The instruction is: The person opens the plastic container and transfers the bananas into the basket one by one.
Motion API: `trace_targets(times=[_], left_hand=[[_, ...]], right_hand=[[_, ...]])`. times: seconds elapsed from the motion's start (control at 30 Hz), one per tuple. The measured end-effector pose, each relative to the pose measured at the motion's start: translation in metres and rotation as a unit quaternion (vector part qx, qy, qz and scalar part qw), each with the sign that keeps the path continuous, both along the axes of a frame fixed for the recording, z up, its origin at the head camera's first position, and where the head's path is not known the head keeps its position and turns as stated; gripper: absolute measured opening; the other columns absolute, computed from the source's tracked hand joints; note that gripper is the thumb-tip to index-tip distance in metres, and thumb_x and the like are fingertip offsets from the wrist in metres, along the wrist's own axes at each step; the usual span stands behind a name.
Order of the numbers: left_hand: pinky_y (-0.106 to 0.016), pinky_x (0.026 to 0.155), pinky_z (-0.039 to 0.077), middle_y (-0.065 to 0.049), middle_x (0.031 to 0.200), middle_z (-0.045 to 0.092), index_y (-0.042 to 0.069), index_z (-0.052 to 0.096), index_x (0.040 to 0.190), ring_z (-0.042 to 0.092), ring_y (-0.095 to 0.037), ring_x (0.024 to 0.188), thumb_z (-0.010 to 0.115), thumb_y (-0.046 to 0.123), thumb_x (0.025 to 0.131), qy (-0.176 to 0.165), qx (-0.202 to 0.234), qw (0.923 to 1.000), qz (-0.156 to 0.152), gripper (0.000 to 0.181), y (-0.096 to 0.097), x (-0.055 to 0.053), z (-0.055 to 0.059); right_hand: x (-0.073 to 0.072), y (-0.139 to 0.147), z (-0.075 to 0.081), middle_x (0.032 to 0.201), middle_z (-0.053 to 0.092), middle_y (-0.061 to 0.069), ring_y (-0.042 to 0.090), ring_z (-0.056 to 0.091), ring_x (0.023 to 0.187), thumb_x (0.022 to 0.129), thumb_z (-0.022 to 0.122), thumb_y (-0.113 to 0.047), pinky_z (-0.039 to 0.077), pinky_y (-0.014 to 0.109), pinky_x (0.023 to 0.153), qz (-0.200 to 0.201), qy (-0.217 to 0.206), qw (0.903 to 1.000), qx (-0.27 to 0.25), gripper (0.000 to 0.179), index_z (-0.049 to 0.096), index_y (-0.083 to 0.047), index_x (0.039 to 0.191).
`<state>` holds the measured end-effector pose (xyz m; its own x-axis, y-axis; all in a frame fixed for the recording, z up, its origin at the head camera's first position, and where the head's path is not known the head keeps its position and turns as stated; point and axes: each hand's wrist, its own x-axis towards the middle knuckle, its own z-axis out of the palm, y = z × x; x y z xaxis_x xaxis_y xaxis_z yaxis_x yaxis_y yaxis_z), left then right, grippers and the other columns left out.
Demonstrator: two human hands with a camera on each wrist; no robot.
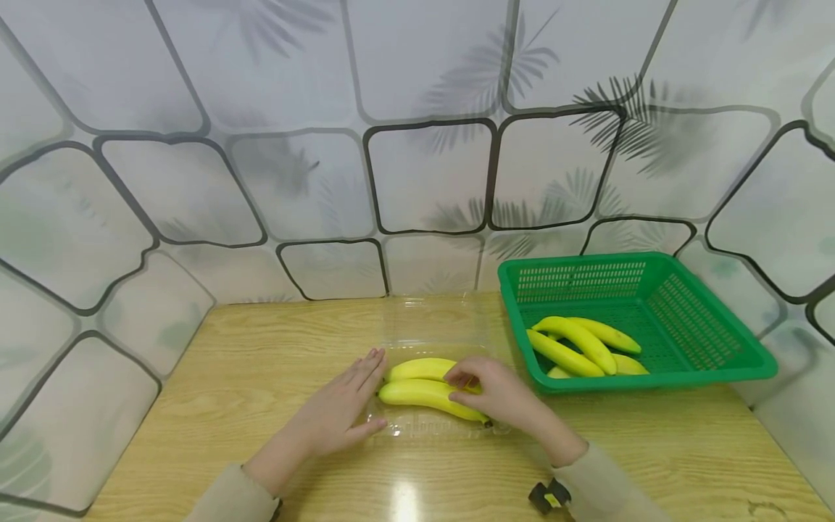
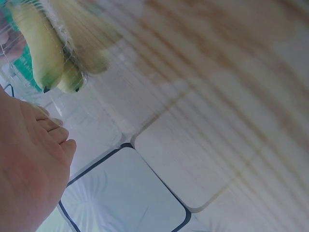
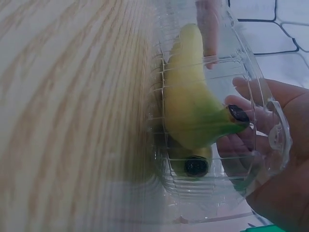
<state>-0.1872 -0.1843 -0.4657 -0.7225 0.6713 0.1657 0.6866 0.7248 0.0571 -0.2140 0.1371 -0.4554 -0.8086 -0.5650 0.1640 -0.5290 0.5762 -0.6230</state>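
Observation:
Two yellow bananas, a near banana [image 1: 424,396] and a far banana [image 1: 417,369], lie side by side in a clear plastic clamshell box [image 1: 430,428] whose lid [image 1: 433,319] is folded back. My left hand [image 1: 335,413] rests along the box's left edge with straight fingers. My right hand [image 1: 499,391] has its fingers and thumb curled about the right end of the far banana, which they partly hide. From the right wrist view, two dark banana tips [image 3: 196,166] show through the clear wall, beside the right hand's fingers [image 3: 256,92].
A green plastic basket [image 1: 724,377] with several bananas [image 1: 577,344] stands on the wooden table [image 1: 274,348] to the right, close to the right forearm. Patterned walls [image 1: 424,181] enclose the table at the back and sides. A black strap piece [image 1: 549,496] sits at the right cuff.

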Motion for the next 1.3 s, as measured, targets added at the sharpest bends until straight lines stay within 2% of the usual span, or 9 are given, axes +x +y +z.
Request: trace_targets(times=[0.67,1.07,1.3], left_hand=[[-0.049,0.133,0.028,-0.022,0.176,0.02,-0.004,0.02,0.167,0.023,-0.035,0.164,0.059,0.052,0.105,-0.013,-0.002,0.9999,0.005,0.092,0.0,0.001,0.001],[-0.051,0.131,0.033,-0.023,0.175,0.022,-0.005,0.022,0.166,0.026,-0.037,0.163,0.059,0.052,0.104,0.001,-0.001,1.0,0.002,0.092,-0.001,0.0,0.001],[-0.051,0.131,0.033,-0.023,0.175,0.023,-0.005,0.024,0.166,0.026,-0.037,0.163,0.059,0.052,0.104,-0.002,-0.002,1.0,0.004,0.092,-0.001,0.0,0.002]], right_hand=[[0.001,-0.011,0.0,0.108,0.077,-0.001,0.015,0.071,0.096,0.093,0.083,-0.018,0.063,0.028,0.086,-0.024,-0.004,0.9991,0.033,0.023,0.077,-0.011,0.114],[0.004,-0.018,0.0,0.103,0.075,-0.003,0.013,0.068,0.093,0.087,0.088,-0.018,0.062,0.03,0.084,-0.03,0.054,0.9948,0.081,0.027,0.078,-0.012,0.112],[0.006,-0.021,-0.001,0.105,0.071,-0.004,0.012,0.065,0.094,0.083,0.09,-0.02,0.061,0.033,0.085,-0.032,0.067,0.9911,0.11,0.036,0.078,-0.014,0.116]])
